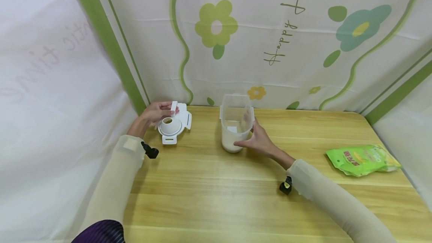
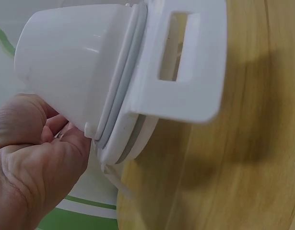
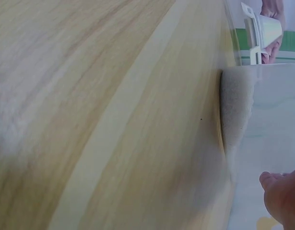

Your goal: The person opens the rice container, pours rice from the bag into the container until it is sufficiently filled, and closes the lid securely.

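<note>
My left hand point(image 1: 156, 113) holds a white plastic lid point(image 1: 170, 127) at the table's back left, gripping it by an upright tab. A cone-shaped spout and slotted side clips stand out from the lid. In the left wrist view, the spout point(image 2: 70, 62) points away from the tabletop and the fingertips are partly hidden behind it. Right of it, a clear plastic container point(image 1: 233, 141) stands upright and uncovered, with white grainy material point(image 3: 236, 105) at its bottom. My right hand point(image 1: 260, 141) grips its right side, thumb on the near wall, the other fingers partly hidden behind.
A green printed bag point(image 1: 362, 160) lies flat on the right of the wooden table point(image 1: 209, 198). A patterned white curtain point(image 1: 243, 48) hangs along the table's back edge, and white cloth hangs at both sides.
</note>
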Available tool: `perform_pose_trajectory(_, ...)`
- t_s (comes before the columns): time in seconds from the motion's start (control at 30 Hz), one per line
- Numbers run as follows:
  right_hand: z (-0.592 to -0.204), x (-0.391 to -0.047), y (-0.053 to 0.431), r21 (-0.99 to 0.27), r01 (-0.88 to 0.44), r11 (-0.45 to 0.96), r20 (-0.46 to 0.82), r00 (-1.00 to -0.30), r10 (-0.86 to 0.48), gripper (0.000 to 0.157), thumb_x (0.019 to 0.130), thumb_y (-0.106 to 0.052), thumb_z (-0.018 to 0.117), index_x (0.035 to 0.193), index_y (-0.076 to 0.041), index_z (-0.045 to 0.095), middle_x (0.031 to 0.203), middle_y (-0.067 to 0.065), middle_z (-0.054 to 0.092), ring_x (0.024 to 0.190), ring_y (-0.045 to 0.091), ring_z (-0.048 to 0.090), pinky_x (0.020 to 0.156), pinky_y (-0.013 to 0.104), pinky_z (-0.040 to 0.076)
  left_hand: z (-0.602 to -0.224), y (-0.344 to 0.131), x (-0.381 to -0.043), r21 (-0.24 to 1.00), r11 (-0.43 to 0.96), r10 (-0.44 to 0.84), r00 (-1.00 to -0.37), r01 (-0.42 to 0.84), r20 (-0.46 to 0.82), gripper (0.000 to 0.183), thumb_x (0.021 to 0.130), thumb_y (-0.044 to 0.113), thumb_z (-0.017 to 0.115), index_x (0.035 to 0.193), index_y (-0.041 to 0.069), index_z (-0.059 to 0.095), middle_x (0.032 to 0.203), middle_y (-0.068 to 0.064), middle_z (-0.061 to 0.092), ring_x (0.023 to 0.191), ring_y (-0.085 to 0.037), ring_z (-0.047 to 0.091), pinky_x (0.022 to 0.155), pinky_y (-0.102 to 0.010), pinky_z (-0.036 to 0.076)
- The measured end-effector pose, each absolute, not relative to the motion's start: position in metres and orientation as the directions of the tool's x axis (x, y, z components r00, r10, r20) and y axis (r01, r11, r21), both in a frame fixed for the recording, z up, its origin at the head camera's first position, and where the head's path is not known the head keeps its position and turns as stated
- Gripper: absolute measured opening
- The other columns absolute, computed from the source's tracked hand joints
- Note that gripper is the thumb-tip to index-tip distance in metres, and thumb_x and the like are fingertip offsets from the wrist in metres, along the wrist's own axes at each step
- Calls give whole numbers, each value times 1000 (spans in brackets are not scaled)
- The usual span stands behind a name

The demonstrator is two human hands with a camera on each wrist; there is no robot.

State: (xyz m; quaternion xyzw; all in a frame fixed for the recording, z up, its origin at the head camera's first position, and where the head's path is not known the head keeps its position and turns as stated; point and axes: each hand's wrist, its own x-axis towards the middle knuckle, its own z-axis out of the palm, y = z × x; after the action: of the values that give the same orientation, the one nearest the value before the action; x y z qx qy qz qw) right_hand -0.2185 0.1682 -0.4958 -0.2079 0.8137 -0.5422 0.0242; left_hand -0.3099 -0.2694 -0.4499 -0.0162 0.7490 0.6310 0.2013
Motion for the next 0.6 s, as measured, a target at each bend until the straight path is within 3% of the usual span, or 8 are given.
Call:
perform_pose_trajectory(0.17, -494, -218, 168, -894, -308, 327, 182, -913, -364, 135, 74, -19, 100, 171, -14, 6, 172, 19, 28, 156, 37, 35, 125, 56, 31, -456, -272, -311, 932, 174, 216, -911, -318, -351, 64, 102, -6, 64, 160, -3, 38, 146, -28, 59, 97, -7, 76, 97, -25, 58)
perform_pose_trajectory(0.43, -496, -218, 167, -896, -315, 312, 191, -909, -370, 136, 73, -17, 100, 172, -17, 6, 172, 17, 29, 156, 39, 34, 125, 58, 30, -467, -276, -310, 936, 189, 237, -911, -297, -338, 64, 103, -8, 61, 161, -6, 35, 150, -33, 52, 101, -8, 74, 97, -25, 58)
perform_pose_trajectory(0.6, -497, -219, 167, -895, -309, 321, 184, -912, -366, 137, 74, -17, 100, 172, -17, 5, 172, 23, 25, 156, 38, 33, 125, 58, 29, -471, -278, -310, 942, 194, 259, -911, -276, -320, 62, 102, -10, 60, 160, -7, 36, 147, -34, 55, 103, -9, 74, 97, -26, 58)
